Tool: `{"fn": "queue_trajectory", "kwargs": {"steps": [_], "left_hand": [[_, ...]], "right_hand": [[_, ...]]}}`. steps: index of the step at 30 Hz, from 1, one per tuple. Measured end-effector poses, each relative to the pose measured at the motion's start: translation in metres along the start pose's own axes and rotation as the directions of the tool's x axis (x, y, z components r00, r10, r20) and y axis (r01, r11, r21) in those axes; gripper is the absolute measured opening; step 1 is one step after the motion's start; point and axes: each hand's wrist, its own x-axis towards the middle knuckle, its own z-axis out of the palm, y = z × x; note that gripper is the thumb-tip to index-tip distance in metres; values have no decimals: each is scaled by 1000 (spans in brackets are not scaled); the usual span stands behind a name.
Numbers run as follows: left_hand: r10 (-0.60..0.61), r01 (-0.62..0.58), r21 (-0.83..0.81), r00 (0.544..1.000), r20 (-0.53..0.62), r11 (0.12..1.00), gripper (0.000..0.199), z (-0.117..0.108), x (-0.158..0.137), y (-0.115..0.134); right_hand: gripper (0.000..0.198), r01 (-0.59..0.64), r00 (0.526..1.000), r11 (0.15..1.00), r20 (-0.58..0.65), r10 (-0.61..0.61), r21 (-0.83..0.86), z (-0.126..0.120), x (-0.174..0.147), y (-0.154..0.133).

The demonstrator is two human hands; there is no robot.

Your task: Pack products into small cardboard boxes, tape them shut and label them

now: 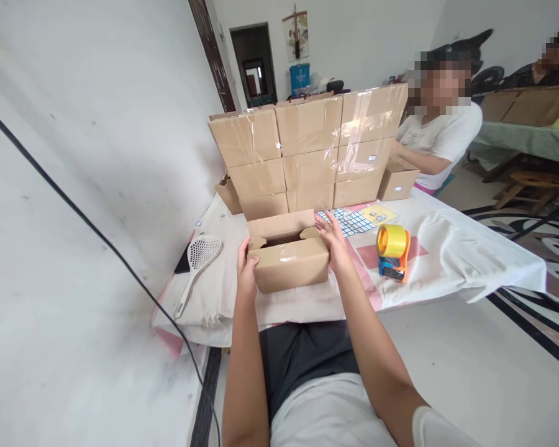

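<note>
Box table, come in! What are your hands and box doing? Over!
Left hand and right hand at opposite ends of cardboard box. Top open, back flap up. Stacked boxes behind, tape dispenser to the right.

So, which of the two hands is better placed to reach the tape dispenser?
Probably the right hand: it is at the right end of the open box, nearer the tape dispenser; the left hand holds the opposite end.

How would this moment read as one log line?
left hand: holding open box, left end | right hand: at its right end | tape dispenser: on tablecloth, right of box
</note>
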Motion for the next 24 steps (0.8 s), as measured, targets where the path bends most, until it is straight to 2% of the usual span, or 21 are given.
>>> {"fn": "queue_trajectory", "kwargs": {"steps": [2,4,8,12,14,17,20,24], "left_hand": [[-6,6,10,1000,-4,1000,65,1,0,1],[-6,6,36,1000,-7,999,66,2,0,-1],[47,-42,136,998,-35,990,66,3,1,-5],[176,-165,320,984,-6,933,36,1,2,2],[238,-227,434,971,31,872,25,1,0,11],[292,-310,591,948,130,745,26,9,-8,29],[272,-373,705,927,258,604,32,26,-19,44],[209,-409,793,912,352,451,30,43,-27,58]], "right_hand": [[54,88,995,996,-59,-86,26,3,3,1],[47,169,982,985,-85,-171,-31,2,2,3],[23,247,967,934,8,-254,-258,-7,-3,5],[30,297,954,898,55,-296,-323,-12,-6,5],[31,295,954,900,42,-298,-322,-11,-7,6],[31,298,953,900,42,-301,-319,-11,-8,8],[30,308,950,903,38,-311,-299,-11,-9,9],[31,310,948,903,29,-316,-297,-12,-10,13]]}}
